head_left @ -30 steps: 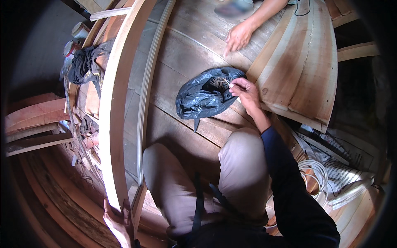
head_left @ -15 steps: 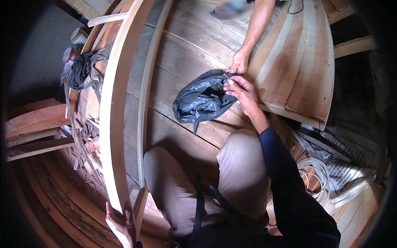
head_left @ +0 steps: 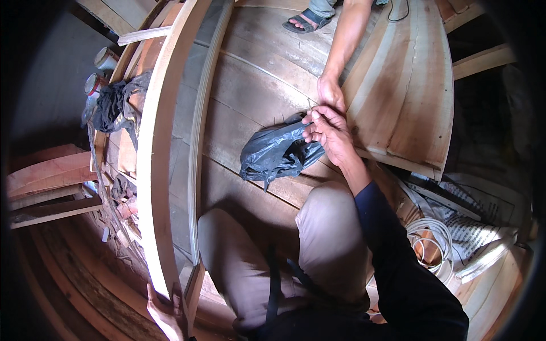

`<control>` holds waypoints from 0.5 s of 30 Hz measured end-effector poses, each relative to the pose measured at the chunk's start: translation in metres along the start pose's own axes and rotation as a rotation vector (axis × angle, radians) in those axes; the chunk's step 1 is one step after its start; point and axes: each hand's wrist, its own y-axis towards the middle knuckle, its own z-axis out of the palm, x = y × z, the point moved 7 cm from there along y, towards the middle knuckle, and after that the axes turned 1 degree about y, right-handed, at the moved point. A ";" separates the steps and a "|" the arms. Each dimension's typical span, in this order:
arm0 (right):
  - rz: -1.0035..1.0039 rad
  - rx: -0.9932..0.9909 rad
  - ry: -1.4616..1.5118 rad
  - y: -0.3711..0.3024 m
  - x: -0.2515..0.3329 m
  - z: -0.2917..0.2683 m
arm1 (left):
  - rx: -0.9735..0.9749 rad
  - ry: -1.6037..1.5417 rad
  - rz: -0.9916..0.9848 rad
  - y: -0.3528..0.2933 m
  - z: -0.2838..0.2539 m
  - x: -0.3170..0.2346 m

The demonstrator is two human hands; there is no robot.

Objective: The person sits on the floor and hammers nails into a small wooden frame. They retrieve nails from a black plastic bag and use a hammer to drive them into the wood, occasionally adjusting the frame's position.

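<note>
Right fingers (head_left: 333, 117) pinch thin piece (head_left: 310, 104) above bag (head_left: 272, 154); co-worker's hand (head_left: 330, 93) now nearer.

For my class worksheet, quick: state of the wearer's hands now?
Left hand: closed, holding the pale wooden beam.
Right hand: closed, pinching a thin piece.

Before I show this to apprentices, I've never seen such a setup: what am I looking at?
There's no machine, only bare-handed work seen through a fisheye camera worn on the head, looking down; it bends straight edges. The left hand holds the near end of a pale curved beam. The right hand, over a black plastic bag lying on wooden planks, seems to pinch something thin, too small to identify. A co-worker's hand is right beside it.
</note>
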 end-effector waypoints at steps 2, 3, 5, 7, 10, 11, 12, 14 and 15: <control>-0.009 0.006 0.025 0.002 0.004 0.002 | -0.065 0.038 0.073 0.000 0.000 0.003; -0.001 0.039 0.009 0.005 0.004 0.009 | -0.063 0.052 0.070 -0.001 -0.001 0.005; 0.014 0.075 0.094 0.010 0.004 0.021 | -0.057 0.079 0.063 -0.003 -0.003 0.006; 0.033 0.149 0.199 0.016 0.007 0.026 | -0.039 0.099 0.066 -0.001 -0.002 0.003; 0.064 0.162 0.312 0.031 0.011 0.032 | -0.014 0.064 0.023 0.002 0.000 -0.003; 0.069 0.157 0.343 0.037 0.013 0.035 | -0.005 0.042 0.000 0.003 0.002 -0.004; 0.067 0.162 0.359 0.044 0.014 0.040 | -0.070 0.065 0.072 0.001 0.000 0.000; 0.052 0.162 0.386 0.057 0.020 0.044 | -0.198 0.103 0.224 -0.003 0.001 0.016; 0.053 0.151 0.406 0.064 0.021 0.044 | -0.115 0.077 0.147 0.001 0.004 0.013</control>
